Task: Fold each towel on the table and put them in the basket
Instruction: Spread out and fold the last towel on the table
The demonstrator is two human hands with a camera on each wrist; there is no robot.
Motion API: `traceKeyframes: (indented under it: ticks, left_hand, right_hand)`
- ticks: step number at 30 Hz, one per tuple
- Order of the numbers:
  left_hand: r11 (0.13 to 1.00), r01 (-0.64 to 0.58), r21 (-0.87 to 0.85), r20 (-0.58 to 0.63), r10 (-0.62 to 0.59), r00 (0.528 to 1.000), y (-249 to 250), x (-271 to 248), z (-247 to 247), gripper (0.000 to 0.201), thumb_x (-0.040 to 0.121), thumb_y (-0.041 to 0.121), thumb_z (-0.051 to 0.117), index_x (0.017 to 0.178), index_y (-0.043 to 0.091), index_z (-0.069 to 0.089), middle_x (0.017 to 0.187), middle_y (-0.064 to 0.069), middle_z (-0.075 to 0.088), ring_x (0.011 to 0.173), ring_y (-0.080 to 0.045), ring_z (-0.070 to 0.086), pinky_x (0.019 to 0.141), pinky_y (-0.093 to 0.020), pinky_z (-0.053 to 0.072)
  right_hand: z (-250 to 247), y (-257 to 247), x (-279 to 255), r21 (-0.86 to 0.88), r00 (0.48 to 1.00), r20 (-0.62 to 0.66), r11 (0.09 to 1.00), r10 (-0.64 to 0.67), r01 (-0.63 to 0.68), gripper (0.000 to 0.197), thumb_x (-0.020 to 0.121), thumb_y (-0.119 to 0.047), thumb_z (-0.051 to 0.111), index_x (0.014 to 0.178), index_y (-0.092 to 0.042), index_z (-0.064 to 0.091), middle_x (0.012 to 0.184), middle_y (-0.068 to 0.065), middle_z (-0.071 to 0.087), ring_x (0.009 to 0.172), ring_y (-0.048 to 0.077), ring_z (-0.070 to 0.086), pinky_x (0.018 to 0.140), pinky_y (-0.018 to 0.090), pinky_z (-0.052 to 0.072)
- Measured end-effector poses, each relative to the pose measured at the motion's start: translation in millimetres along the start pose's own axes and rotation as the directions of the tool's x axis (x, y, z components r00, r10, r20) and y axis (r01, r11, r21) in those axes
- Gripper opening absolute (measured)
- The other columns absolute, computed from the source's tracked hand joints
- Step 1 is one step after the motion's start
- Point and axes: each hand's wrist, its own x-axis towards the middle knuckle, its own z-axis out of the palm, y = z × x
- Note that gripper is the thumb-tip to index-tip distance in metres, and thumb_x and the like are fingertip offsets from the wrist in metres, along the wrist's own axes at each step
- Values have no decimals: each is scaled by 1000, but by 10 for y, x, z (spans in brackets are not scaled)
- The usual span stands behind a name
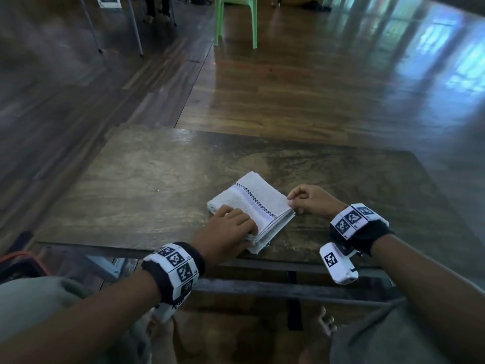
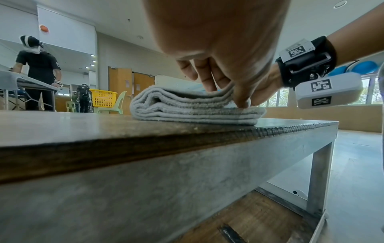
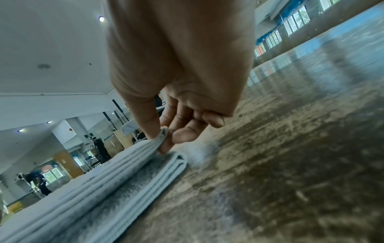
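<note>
A pale grey towel [image 1: 254, 198] with a dark checked stripe lies folded in several layers near the front edge of the wooden table [image 1: 131, 179]. My left hand [image 1: 231, 227] is at its near left corner, fingers curled over the upper layers and thumb tucked beneath them, as the left wrist view shows on the towel [image 2: 187, 110]. My right hand [image 1: 296, 199] pinches the right corner of the upper layers between thumb and forefinger; in the right wrist view that corner is lifted off the lower layers of the towel [image 3: 104, 189].
A dark container with an orange rim [image 1: 21, 261] sits low at the left, beside my knee. A green plastic chair [image 1: 235, 19] stands on the floor beyond the table. Far off, a yellow basket [image 2: 102, 97] sits on a chair near other people.
</note>
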Motion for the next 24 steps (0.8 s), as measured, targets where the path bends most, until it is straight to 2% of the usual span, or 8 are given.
traceKeyframes:
  ticks: [3, 7, 11, 13, 15, 17, 20, 24]
  left_hand:
    - [1000, -10, 24, -7, 11, 1000, 8, -1, -11, 27, 70, 25, 76, 90, 23, 58, 87, 7, 62, 82, -16, 58, 80, -27, 31]
    - [999, -45, 12, 60, 44, 997, 21, -47, 16, 15, 81, 27, 53, 96, 24, 57, 93, 7, 61, 87, -16, 56, 84, -29, 30]
    - [996, -51, -70, 115, 59, 992, -6, -70, 27, 19, 79, 22, 54, 97, 24, 57, 93, 8, 62, 88, -14, 55, 85, -28, 32]
    - [986, -19, -167, 115, 39, 993, -8, -72, -17, 20, 78, 22, 53, 97, 22, 60, 92, 9, 63, 88, -11, 56, 85, -27, 35]
    - [971, 31, -235, 109, -5, 994, -21, -43, -84, 24, 78, 25, 48, 97, 22, 62, 92, 10, 66, 87, -9, 59, 87, -29, 39]
    - [968, 107, -225, 85, -89, 992, -93, 31, -159, 28, 80, 30, 44, 97, 22, 65, 94, 9, 68, 90, -11, 62, 91, -32, 38]
    - [961, 266, -78, 99, -258, 961, -306, 152, -287, 27, 87, 24, 47, 108, 21, 63, 112, 6, 65, 108, -15, 57, 96, -32, 27]
    - [938, 343, 50, 262, -344, 902, -512, 261, -363, 34, 96, 24, 44, 130, 25, 51, 143, 8, 45, 132, -12, 38, 106, -35, 20]
  right_hand:
    - [-37, -41, -5, -12, 1000, -24, 1000, -7, 7, 7, 86, -4, 62, 86, -9, 56, 67, 7, 58, 51, 7, 52, 51, 13, 44]
    - [-26, -29, -9, -75, 1000, 10, 997, 0, 1, 11, 86, -3, 60, 83, -12, 56, 67, 3, 58, 55, 9, 51, 55, 15, 44]
    - [31, 63, 11, -242, 1000, 30, 970, -9, 16, 10, 82, -10, 66, 85, -16, 58, 84, 10, 65, 70, 14, 56, 71, 30, 48]
    - [42, 96, 9, -307, 1000, 7, 951, -25, 26, 13, 80, -15, 69, 82, -21, 58, 91, 13, 66, 75, 14, 56, 74, 31, 47]
    - [64, 101, -12, -349, 999, -28, 937, -26, 15, 14, 80, -17, 69, 82, -22, 56, 87, 5, 64, 77, 13, 55, 73, 27, 44]
    - [115, 38, -62, -401, 989, -134, 916, -67, 8, 11, 80, -16, 62, 82, -24, 55, 83, -7, 60, 81, 13, 57, 77, 30, 47]
    - [266, -236, -280, -532, 945, -217, 841, -246, 97, 14, 80, -13, 51, 84, -25, 59, 88, -7, 59, 86, 13, 55, 81, 38, 48]
    - [648, -520, -711, -656, 934, 16, 701, -356, 278, 24, 88, -21, 47, 107, -24, 62, 108, -6, 60, 102, 14, 51, 92, 37, 40]
